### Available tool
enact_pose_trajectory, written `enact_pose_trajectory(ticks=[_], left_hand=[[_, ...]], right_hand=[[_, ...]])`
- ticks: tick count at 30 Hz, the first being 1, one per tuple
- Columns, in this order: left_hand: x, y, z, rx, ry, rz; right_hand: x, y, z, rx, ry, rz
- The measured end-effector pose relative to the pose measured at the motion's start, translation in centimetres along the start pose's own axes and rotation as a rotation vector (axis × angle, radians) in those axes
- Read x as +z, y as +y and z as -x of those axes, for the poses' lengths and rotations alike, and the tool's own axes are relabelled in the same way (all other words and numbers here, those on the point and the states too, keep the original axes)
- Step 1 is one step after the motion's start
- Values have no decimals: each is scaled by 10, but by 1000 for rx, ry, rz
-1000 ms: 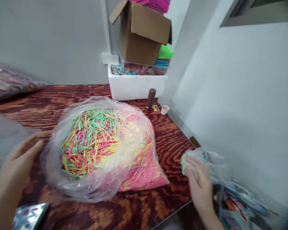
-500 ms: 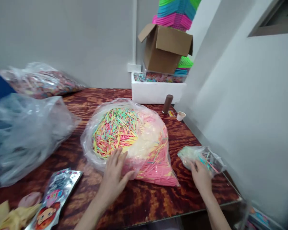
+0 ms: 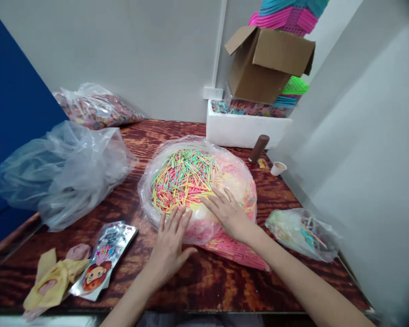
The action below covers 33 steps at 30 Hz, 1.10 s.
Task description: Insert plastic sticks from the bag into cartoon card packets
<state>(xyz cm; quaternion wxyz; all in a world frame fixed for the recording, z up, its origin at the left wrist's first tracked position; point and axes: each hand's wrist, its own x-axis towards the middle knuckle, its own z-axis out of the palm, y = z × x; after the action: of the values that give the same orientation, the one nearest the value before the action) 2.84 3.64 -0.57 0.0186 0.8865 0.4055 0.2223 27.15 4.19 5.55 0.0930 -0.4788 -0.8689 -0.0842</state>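
A large clear plastic bag of coloured sticks (image 3: pixel 187 177) lies in the middle of the dark wooden table (image 3: pixel 204 281), its mouth rolled open. My left hand (image 3: pixel 170 243) rests flat on the bag's near rim with fingers spread. My right hand (image 3: pixel 226 213) lies open on the bag's right side, fingers stretched toward the sticks. Neither hand holds anything. A small clear bag with a few sticks (image 3: pixel 301 231) lies on the table to the right, apart from both hands.
Crumpled clear bags (image 3: pixel 64 168) lie at the left, a printed foil pouch (image 3: pixel 105 259) and a yellow wrapper (image 3: pixel 51 281) near the front left. At the back stand a white foam box (image 3: pixel 245 129), a cardboard box (image 3: pixel 269 63), a brown cylinder (image 3: pixel 259 147) and a small cup (image 3: pixel 278 168).
My right hand let go of the small bag at the right and moved left onto the big bag. My left hand stayed on the big bag's near rim. The view shifted left.
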Motion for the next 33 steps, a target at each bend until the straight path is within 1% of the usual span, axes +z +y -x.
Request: enact_pose_trajectory(ticks=[3, 6, 9, 11, 13, 15, 17, 19, 22, 27, 31, 33], left_hand=[[-5, -20, 3, -11, -35, -55], [-8, -40, 0, 5, -78, -84], [-10, -49, -7, 30, -85, -111], [-12, -48, -9, 44, -66, -120], [-13, -43, -8, 57, -55, -117], [-13, -38, -4, 70, -48, -115], [-13, -35, 1, 77, -32, -118], [-14, -35, 6, 85, -3, -118], [-18, -38, 11, 97, 21, -120], [-23, -41, 13, 93, -8, -89], [-20, -32, 14, 63, -45, -13], [-18, -27, 14, 58, -66, 24]], right_hand=[[4, 11, 0, 9, -84, 26], [-3, 15, 9, 28, -160, -29], [-11, 11, 26, 48, -205, -119], [-15, 7, 40, 85, -192, -182], [-17, 5, 54, 112, -151, -238], [-15, 4, 64, 110, -127, -263], [-11, 4, 68, 96, -131, -248], [-5, 5, 66, 81, -132, -214], [3, 7, 55, 70, -103, -160], [6, 9, 39, 82, -75, -69], [2, 8, 42, 45, -40, -122], [2, 6, 47, 31, -62, -174]])
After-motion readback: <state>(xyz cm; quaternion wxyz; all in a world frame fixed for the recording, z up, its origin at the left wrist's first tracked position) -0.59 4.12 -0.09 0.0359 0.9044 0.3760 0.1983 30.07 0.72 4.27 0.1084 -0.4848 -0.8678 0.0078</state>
